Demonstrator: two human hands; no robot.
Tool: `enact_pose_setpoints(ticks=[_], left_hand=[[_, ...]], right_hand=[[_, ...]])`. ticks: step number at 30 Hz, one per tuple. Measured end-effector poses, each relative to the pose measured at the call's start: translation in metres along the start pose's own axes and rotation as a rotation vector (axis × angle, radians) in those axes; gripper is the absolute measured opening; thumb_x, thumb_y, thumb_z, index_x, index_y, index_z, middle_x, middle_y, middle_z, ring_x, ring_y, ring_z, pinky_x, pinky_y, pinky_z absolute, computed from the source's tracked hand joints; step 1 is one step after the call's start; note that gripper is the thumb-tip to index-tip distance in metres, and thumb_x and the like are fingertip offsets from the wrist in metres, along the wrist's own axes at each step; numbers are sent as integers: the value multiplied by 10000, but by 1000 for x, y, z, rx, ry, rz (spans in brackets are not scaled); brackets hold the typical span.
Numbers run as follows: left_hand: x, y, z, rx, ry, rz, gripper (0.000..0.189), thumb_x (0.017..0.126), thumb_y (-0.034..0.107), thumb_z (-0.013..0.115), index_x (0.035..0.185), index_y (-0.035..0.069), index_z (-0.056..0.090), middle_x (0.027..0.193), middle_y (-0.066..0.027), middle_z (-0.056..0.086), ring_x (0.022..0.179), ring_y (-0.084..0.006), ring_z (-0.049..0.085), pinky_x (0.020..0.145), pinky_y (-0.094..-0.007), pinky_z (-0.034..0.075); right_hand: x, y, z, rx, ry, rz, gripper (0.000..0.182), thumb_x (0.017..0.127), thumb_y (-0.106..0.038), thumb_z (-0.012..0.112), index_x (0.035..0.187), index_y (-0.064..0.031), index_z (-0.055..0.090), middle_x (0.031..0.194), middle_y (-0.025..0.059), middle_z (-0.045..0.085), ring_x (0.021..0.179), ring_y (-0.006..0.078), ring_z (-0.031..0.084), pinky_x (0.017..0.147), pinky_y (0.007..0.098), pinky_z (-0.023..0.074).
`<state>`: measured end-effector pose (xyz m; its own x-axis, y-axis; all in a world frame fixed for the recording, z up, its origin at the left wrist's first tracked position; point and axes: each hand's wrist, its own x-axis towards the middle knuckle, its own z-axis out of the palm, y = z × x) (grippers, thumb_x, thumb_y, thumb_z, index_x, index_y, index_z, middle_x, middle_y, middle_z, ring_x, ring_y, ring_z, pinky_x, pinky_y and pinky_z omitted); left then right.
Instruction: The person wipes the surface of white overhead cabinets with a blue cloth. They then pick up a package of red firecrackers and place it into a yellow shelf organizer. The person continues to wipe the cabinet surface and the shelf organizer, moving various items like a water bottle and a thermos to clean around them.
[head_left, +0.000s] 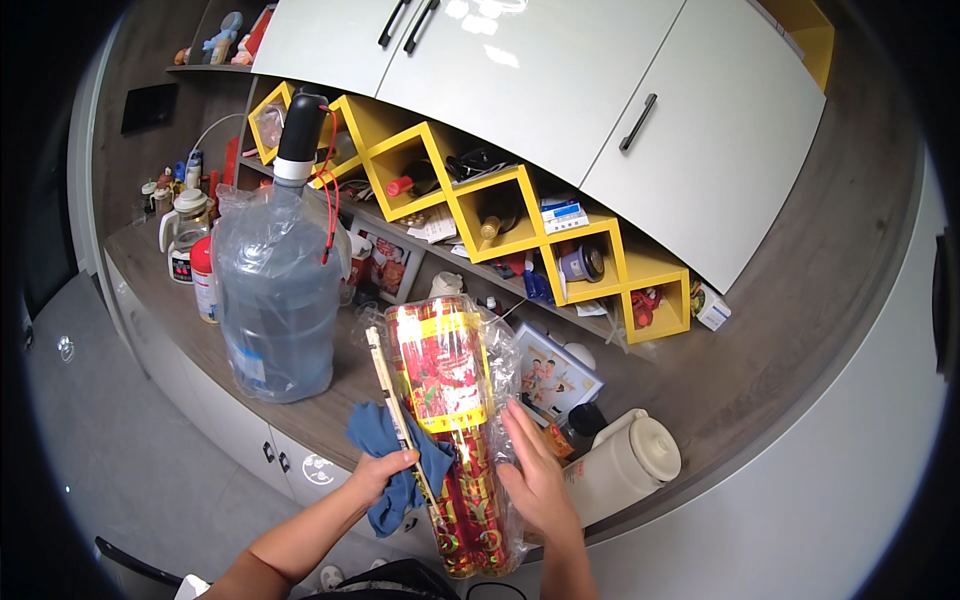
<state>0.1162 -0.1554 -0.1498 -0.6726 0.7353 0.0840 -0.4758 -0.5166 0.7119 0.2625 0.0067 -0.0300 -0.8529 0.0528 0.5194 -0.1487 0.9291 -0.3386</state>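
Observation:
My left hand (386, 472) is closed around a blue cloth (401, 495) and a thin bundle of wooden chopsticks or sticks (394, 405); which of the two I cannot tell. Right beside it, a plastic-wrapped pack of red and gold tubes (450, 375) leans upright at the counter's front, its lower end towards me. My right hand (536, 476) rests against the clear wrap on the pack's right side, fingers extended. How firmly the left fingers touch the pack is hidden by the cloth.
A large water bottle (281, 300) with a black pump stands left on the wooden counter (352, 375). Right of the pack are a framed photo (555, 371), a dark-lidded jar (581, 427) and a cream jug (622, 469). Yellow cubbies (495, 214) hang behind.

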Motion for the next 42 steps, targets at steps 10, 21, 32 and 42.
enact_pose_setpoints(ticks=[10,21,32,42], left_hand=[[-2,-3,-8,-95,-31,-94,419,737,147,665,1115,30,528,993,-74,607,910,-194,590,856,-333,472],[-2,-1,-5,-101,42,-135,425,775,216,602,1127,-16,550,1020,-152,645,896,-267,642,835,-386,520],[13,5,-3,-111,176,8,341,768,198,643,1038,4,568,913,-107,636,800,-220,629,753,-352,529],[24,3,-1,-163,191,82,402,777,226,628,1103,25,504,924,-113,626,780,-236,634,725,-366,549]], right_hand=[[12,23,56,937,-203,265,732,895,-465,538,1388,12,282,1320,90,441,1198,164,412,1007,316,321],[2,44,82,1104,-103,501,477,952,-321,501,1303,-13,404,1152,54,545,1026,106,491,902,269,391],[-29,23,48,706,-16,405,626,890,-249,572,1389,-22,269,1441,175,284,1306,279,339,1031,366,324],[-72,-19,49,183,-135,501,926,689,-387,760,1387,-26,270,1314,204,447,1173,357,473,965,403,391]])
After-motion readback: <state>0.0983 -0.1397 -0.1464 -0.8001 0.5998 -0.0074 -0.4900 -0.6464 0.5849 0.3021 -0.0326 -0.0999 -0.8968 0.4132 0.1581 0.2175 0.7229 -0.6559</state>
